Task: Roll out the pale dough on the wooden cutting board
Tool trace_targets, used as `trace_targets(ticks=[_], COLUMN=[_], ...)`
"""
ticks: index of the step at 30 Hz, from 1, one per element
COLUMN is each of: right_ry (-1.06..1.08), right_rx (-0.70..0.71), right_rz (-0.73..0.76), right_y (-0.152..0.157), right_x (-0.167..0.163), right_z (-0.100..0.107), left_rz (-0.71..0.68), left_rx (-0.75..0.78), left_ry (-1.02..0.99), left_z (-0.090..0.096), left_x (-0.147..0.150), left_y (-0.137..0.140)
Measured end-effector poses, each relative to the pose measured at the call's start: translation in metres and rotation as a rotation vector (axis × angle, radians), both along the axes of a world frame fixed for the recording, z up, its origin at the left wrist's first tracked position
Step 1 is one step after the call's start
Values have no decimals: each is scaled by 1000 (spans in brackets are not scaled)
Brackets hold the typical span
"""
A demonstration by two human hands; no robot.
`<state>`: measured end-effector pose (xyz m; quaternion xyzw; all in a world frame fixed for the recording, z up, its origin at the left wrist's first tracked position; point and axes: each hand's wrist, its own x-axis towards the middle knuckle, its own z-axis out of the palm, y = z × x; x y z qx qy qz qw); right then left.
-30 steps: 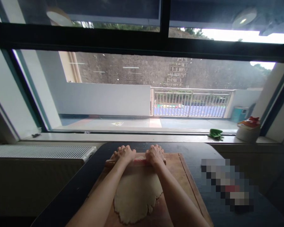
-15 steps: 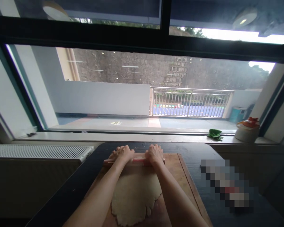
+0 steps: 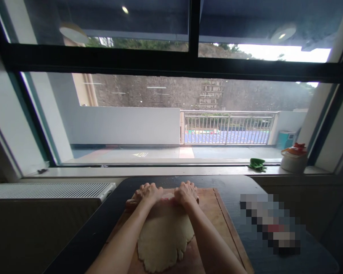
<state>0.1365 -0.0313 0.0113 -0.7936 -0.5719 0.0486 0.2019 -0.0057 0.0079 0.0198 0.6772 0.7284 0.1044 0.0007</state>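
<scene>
Fingers (image 3: 146, 187) of the left hand (image 3: 149, 193) and right hand (image 3: 187, 193) are curling over the rolling pin (image 3: 167, 197).
I'm seeing it lying crosswise beneath them, the flattened dough (image 3: 164, 236) spreading out on their near side.

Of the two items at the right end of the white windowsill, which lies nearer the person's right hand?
The crumpled green item; the rounded whitish container with an orange top stands to its right, farther from the right hand.
</scene>
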Motion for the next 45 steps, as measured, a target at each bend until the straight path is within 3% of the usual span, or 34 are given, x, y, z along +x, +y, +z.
trace_targets(ticks=[10, 14, 21, 29, 34, 45], right_ry=[-17, -17, -25, -31, -21, -17], right_rx=[-6, -10, 25, 86, 70, -1], right_rz=[26, 26, 11, -5, 7, 38], right_y=[51, 49, 19, -7, 2, 51], right_x=[14, 14, 6, -2, 1, 16], right_z=[-9, -11, -7, -7, -6, -9], left_rz=[-37, -32, -26, 32, 22, -35], left_rx=[-10, -33, 10, 151, 144, 57], left_ry=[-53, -57, -28, -29, -29, -76], left_z=[-16, -16, -10, -17, -17, -19], left_x=[-1, -1, -2, -7, -4, -2], left_y=[62, 58, 24, 5, 13, 64])
